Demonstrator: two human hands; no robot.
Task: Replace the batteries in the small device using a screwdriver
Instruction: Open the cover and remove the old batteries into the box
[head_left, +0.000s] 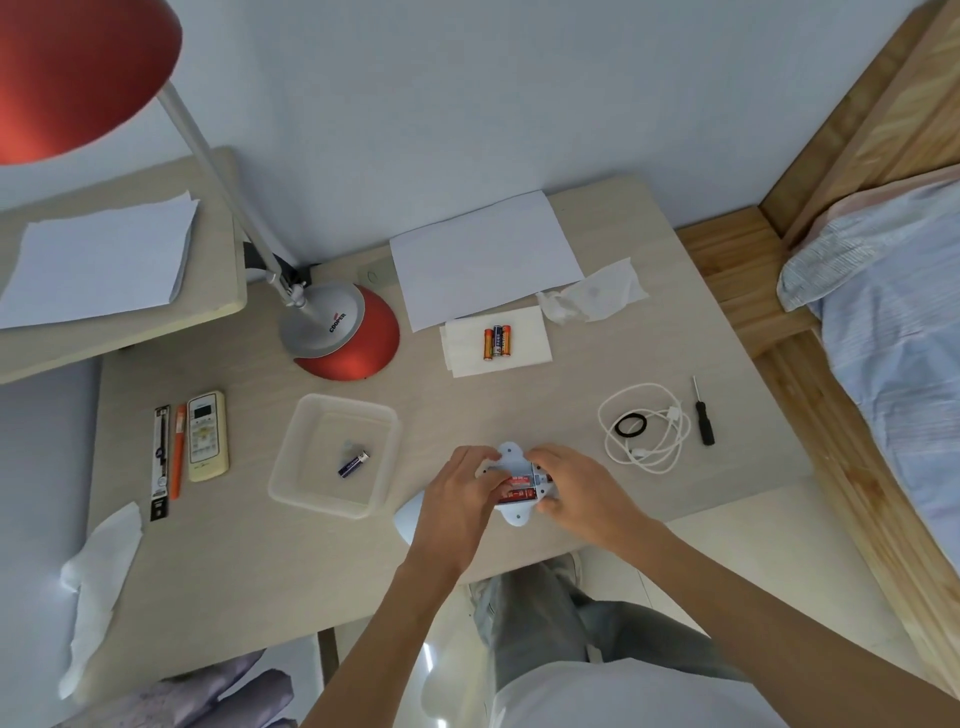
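A small white device (511, 455) lies near the table's front edge, its battery bay uncovered with red batteries (519, 488) inside. My left hand (457, 496) grips its left side, fingers over the bay. My right hand (571, 486) holds its right side. Three batteries (497, 341) lie side by side on a white tissue (530, 345) farther back. A black screwdriver (703, 415) rests on the table to the right, apart from both hands. One dark battery (354, 464) lies in a clear plastic tray (291, 478) left of the device.
A red desk lamp (348, 332) stands at the back left. A coiled white cable (644, 428) with a black ring lies beside the screwdriver. A remote control (207, 436), pens and a crumpled tissue are at the left. White paper (483, 260) sits at the back.
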